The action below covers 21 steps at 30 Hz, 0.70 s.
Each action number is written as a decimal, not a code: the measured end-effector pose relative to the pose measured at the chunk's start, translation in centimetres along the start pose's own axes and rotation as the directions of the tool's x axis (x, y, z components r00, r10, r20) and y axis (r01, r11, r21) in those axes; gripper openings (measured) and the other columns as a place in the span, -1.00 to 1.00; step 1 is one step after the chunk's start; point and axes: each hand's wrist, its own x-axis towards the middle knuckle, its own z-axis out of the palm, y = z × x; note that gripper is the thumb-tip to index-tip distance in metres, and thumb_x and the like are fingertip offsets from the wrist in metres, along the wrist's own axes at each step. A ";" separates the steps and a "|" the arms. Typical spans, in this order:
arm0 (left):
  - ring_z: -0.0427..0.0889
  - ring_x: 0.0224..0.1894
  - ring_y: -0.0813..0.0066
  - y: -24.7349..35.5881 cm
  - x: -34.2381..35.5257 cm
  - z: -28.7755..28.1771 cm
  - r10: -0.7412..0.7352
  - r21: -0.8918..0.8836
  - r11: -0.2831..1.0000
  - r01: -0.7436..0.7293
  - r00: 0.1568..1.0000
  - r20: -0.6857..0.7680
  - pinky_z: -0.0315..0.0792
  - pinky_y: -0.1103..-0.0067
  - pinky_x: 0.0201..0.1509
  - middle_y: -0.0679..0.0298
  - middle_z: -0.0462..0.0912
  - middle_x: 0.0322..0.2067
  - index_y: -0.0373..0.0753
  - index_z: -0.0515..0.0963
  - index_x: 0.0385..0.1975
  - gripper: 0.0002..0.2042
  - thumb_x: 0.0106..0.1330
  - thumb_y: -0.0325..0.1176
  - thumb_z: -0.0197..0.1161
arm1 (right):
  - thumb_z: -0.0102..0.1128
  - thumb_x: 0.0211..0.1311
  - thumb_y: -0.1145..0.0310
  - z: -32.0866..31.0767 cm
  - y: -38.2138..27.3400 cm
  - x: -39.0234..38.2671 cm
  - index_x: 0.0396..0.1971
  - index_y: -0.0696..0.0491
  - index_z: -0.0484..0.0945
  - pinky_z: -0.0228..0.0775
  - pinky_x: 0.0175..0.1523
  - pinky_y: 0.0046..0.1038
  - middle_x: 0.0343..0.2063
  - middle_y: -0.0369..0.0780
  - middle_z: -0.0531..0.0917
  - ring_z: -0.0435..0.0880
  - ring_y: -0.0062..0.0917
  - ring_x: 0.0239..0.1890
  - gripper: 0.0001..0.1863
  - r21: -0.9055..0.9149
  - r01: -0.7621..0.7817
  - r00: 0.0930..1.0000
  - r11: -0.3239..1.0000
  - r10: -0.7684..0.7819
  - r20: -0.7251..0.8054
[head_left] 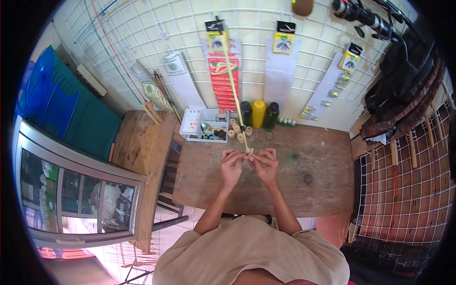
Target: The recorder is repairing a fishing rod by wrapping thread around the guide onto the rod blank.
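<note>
My left hand (231, 164) and my right hand (266, 164) meet above the middle of the wooden table (313, 166), fingertips pinched close together. Between them they grip the near end of a slim, pale yellow rod (233, 83). The rod runs away from me, past the bottles and up in front of the wall grid, with a small dark band near its lower part. Something small and tan shows at the fingertips, but its details are too small to make out. Just beyond the hands lie several wooden spools (236, 128).
A white organizer (192, 135) holds small bottles and tools. Beside the spools stand a yellow bottle (258, 114) and dark bottles (271, 117). Hanging packets cover the white wire grid (259, 52). Fishing reels (363, 16) hang at right; a glass cabinet (78, 190) stands at left.
</note>
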 end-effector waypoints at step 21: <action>0.52 -0.24 0.29 -6.0 7.5 -18.4 0.122 0.019 0.992 -0.121 0.991 -0.062 0.42 0.48 -0.15 0.23 0.65 -0.39 -0.29 0.62 -0.38 -0.87 0.05 -0.57 0.35 | 0.40 -0.06 0.48 18.9 -8.0 2.3 -0.33 0.05 0.72 0.35 -0.06 -0.44 -0.41 -0.26 0.63 0.49 -0.45 -0.20 -0.79 0.116 0.015 0.996 0.993 -0.025 0.081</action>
